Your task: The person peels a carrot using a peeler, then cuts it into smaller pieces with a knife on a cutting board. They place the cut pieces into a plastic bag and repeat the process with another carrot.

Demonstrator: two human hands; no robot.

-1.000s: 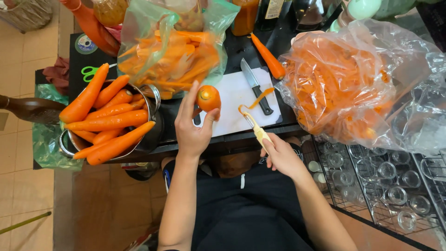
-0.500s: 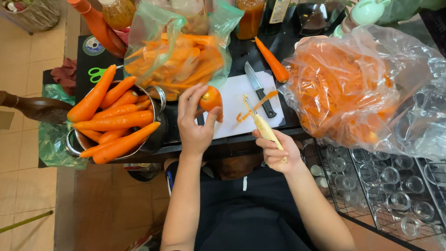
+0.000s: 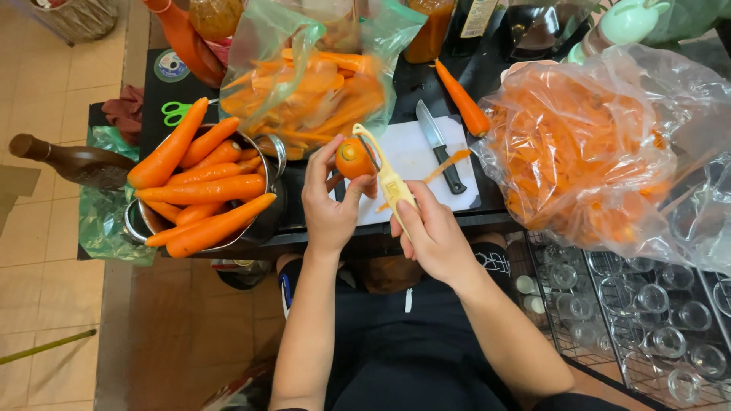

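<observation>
My left hand [image 3: 329, 199] holds a carrot [image 3: 353, 158] end-on over the near edge of the white cutting board [image 3: 415, 156]. My right hand [image 3: 431, 232] grips a pale yellow peeler [image 3: 387, 176], whose blade rests against the right side of the carrot's top. A thin carrot peel strip [image 3: 448, 164] lies on the board beside a black-handled knife [image 3: 439, 144].
A metal pot [image 3: 268, 190] heaped with whole carrots sits left. A clear bag of cut carrot sticks [image 3: 308, 84] stands behind the board, and a big bag of peelings [image 3: 590, 148] right. One loose carrot [image 3: 462, 97], green scissors [image 3: 177, 111], bottles and a glass rack [image 3: 647, 312] surround.
My right hand has swung the peeler from out at the right back up against the carrot. The peel strip that hung from the blade now lies on the board.
</observation>
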